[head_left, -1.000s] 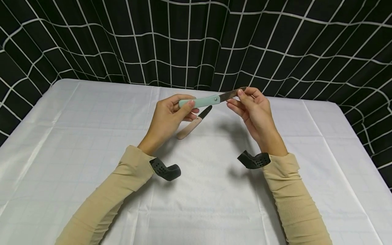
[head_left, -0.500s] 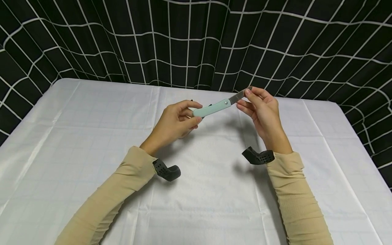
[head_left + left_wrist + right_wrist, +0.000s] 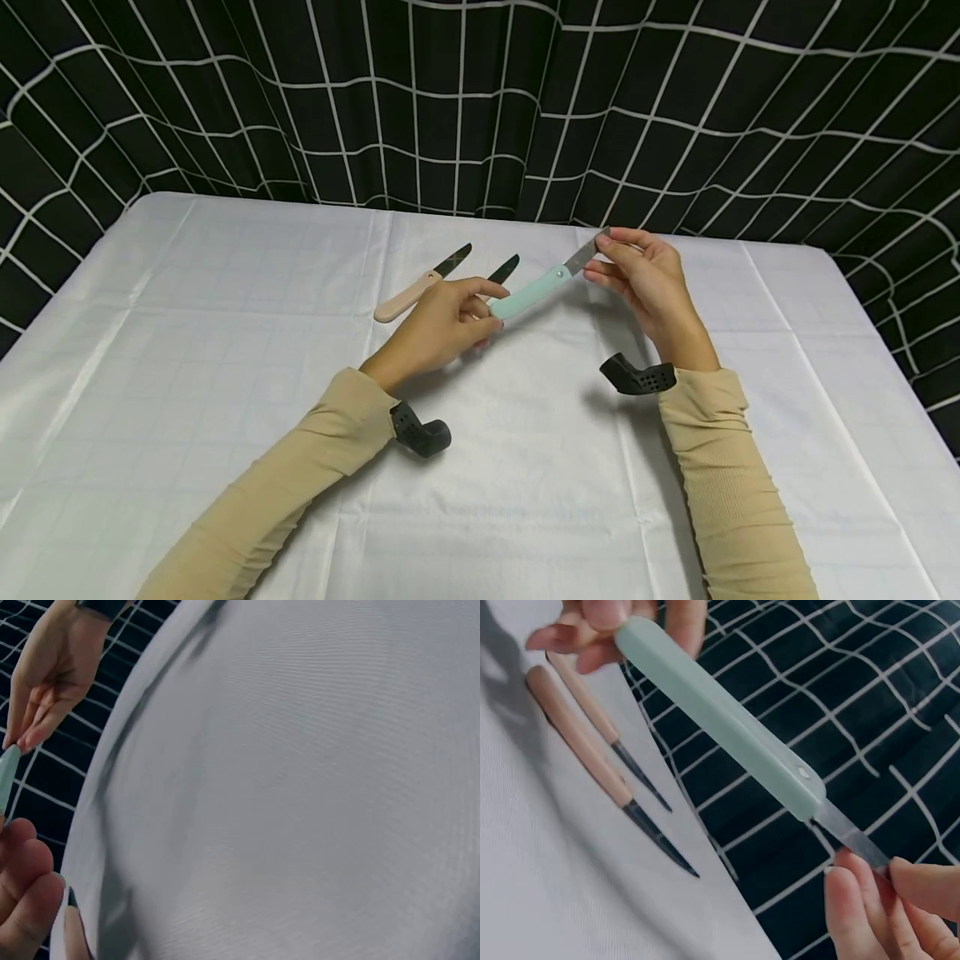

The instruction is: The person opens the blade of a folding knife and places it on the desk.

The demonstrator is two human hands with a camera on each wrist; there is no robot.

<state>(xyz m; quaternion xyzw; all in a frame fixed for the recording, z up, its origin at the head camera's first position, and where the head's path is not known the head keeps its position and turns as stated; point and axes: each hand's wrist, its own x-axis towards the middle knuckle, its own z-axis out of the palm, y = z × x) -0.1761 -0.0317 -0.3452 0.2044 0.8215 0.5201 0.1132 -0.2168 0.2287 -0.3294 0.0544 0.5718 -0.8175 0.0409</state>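
A mint-green-handled folding knife [image 3: 531, 293] is held up between both hands with its blade extended. My left hand [image 3: 448, 321] pinches the butt of the handle between thumb and fingers. At the other end, my right hand [image 3: 643, 273] pinches the blade near its tip. Two pink-handled knives lie on the white cloth behind and beside the left hand. The left one [image 3: 408, 298] shows handle and dark blade; the other one [image 3: 504, 268] has its handle covered by the left hand in the head view. Both appear side by side in the right wrist view.
A white cloth [image 3: 495, 500] covers the table. Beyond its back edge hangs a black curtain [image 3: 457, 108] with a white grid. A black wrist mount [image 3: 422, 429] sits at the left sleeve, another mount [image 3: 637, 375] at the right.
Both hands have carried the mint knife rightward, and its handle end has come down toward the body. The left hand has slid back to the butt, and the left pink-handled knife has come into sight.
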